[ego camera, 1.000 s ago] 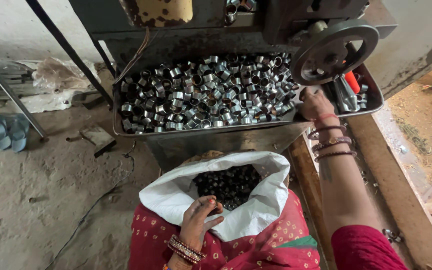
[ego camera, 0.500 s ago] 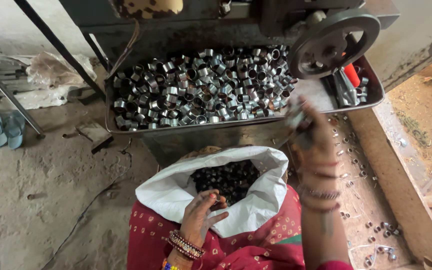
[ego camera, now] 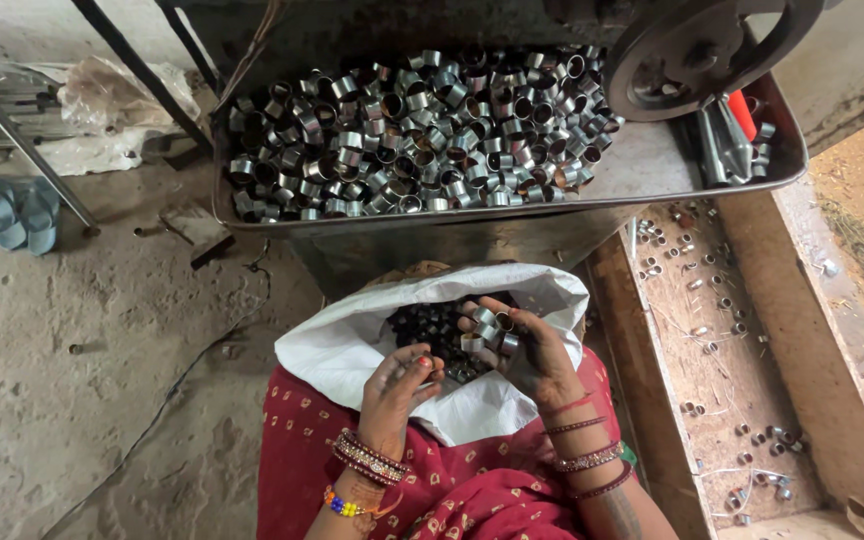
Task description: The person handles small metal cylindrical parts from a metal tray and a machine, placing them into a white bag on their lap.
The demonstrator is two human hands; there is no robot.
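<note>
Overhead, a dusty concrete floor [ego camera: 82, 400] fills the left of the scene, and a steel machine stands at the far side with a dark handwheel [ego camera: 704, 48] at far right. Below the wheel, a wide metal tray [ego camera: 652, 165] runs left to right; its left and middle portions are heaped with short shiny metal rings [ego camera: 412, 130], while its right end is mostly bare apart from a few grey tools and a red-handled one [ego camera: 742, 112]. To the right, a long wooden trough [ego camera: 742, 340] runs from far to near with a scatter of loose rings lying on its bottom. On the near side, centre, a white plastic sack [ego camera: 352, 345] sits open on a lap covered in red patterned cloth [ego camera: 472, 490]; its mouth shows a dark pile of rings inside. The right hand [ego camera: 527, 350] is over the right side of the sack mouth, palm up, fingers partly curled and cupping a small cluster of rings [ego camera: 487, 335] held loosely on the fingers. The left hand [ego camera: 397, 385] rests at the near edge of the sack mouth, just left of the right hand, fingers bent and spread; whether it grips anything cannot be told. Both wrists carry bangles. At far left a pair of blue sandals [ego camera: 17, 215] lies on the floor beside a slanted metal bar, with crumpled plastic sheeting [ego camera: 112, 100] beyond them.
</note>
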